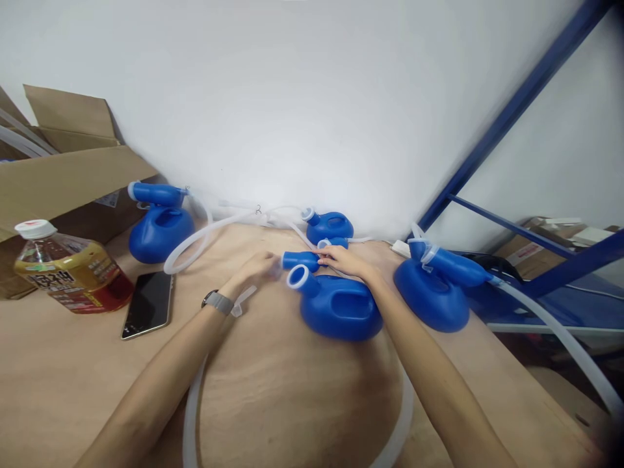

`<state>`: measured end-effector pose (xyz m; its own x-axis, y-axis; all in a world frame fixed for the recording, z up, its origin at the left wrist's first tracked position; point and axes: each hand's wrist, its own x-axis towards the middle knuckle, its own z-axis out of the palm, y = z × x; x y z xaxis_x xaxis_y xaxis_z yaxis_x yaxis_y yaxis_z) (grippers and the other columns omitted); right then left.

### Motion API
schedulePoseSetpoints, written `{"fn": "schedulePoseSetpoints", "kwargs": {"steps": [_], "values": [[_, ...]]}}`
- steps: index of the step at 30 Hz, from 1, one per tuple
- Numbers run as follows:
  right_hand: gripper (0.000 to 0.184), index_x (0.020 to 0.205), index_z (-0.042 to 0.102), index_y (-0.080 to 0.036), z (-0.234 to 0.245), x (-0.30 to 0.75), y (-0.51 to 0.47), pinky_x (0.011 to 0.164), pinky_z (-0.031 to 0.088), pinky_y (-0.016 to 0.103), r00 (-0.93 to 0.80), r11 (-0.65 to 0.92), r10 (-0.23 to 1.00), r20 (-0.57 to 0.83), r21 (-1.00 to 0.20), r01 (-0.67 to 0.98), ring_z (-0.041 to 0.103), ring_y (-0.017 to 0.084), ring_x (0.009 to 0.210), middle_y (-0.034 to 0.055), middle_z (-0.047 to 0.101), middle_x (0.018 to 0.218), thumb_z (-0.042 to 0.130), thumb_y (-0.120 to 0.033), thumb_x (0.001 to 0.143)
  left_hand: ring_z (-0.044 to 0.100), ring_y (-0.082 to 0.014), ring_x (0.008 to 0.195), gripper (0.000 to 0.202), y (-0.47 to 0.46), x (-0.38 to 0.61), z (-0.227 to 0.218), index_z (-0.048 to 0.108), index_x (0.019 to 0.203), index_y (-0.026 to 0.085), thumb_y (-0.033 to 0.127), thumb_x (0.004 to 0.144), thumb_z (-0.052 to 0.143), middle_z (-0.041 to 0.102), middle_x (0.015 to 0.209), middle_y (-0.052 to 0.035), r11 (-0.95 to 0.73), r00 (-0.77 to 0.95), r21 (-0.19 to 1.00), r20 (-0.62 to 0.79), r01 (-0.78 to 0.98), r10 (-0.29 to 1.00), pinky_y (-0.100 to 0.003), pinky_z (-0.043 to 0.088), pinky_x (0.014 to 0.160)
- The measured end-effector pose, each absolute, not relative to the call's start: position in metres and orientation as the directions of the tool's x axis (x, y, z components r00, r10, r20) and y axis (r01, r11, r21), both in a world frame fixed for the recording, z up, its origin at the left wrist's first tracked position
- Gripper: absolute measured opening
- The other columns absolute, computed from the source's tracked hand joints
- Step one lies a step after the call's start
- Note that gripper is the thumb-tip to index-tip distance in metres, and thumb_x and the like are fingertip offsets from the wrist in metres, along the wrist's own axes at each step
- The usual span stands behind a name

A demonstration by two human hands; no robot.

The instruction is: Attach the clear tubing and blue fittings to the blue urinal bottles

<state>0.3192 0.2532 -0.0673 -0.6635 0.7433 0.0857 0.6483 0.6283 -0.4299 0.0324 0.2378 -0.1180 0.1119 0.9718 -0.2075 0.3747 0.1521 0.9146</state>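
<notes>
A blue plastic jug (pixel 338 307) with a white-rimmed spout lies in the middle of the wooden table (pixel 292 390). Just behind it is a short blue tube piece (pixel 299 260). My right hand (pixel 344 260) pinches the right end of that piece. My left hand (pixel 258 268), with a watch on its wrist, is closed at the piece's left end, where a clear end part shows. A white hose (pixel 192 403) runs under my left arm, and another stretch (pixel 402 422) passes under my right arm.
Three more blue jugs stand around: back left (pixel 160 224), back middle (pixel 329 226), right (pixel 436 289) with a hose (pixel 560 338). A phone (pixel 147 303) and a tea bottle (pixel 73 273) lie at the left by a cardboard box (pixel 58 175). A blue shelf frame (pixel 511 110) stands at the right.
</notes>
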Motion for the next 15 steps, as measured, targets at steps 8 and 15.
{"fn": "schedulePoseSetpoints", "kwargs": {"steps": [8, 15], "values": [[0.03, 0.12, 0.081, -0.023, -0.052, 0.315, 0.227, 0.096, 0.058, 0.044, -0.524, 0.669, 0.736, 0.428, -0.577, 0.469, 0.07, 0.027, 0.105, 0.0112, 0.072, 0.117, 0.06, -0.036, 0.103, 0.063, -0.0251, 0.133, 0.043, 0.218, 0.049, -0.079, 0.06, 0.135, 0.017, 0.044, 0.106, 0.044, 0.068, 0.142, -0.0149, 0.015, 0.177, 0.998, -0.025, 0.06, 0.984, -0.037, 0.058, 0.104], [0.024, 0.122, 0.078, -0.032, -0.033, 0.307, 0.179, 0.083, 0.061, 0.038, -0.39, 0.773, 0.632, 0.67, -0.58, 0.257, 0.068, 0.021, 0.098, 0.0051, 0.068, 0.107, 0.07, -0.033, 0.1, 0.053, -0.0285, 0.147, 0.049, 0.192, 0.06, -0.043, 0.045, 0.15, 0.028, 0.048, 0.106, 0.054, 0.051, 0.16, -0.0135, -0.422, 0.042, 0.897, 0.431, -0.133, 0.902, -0.044, 0.051, 0.116]]}}
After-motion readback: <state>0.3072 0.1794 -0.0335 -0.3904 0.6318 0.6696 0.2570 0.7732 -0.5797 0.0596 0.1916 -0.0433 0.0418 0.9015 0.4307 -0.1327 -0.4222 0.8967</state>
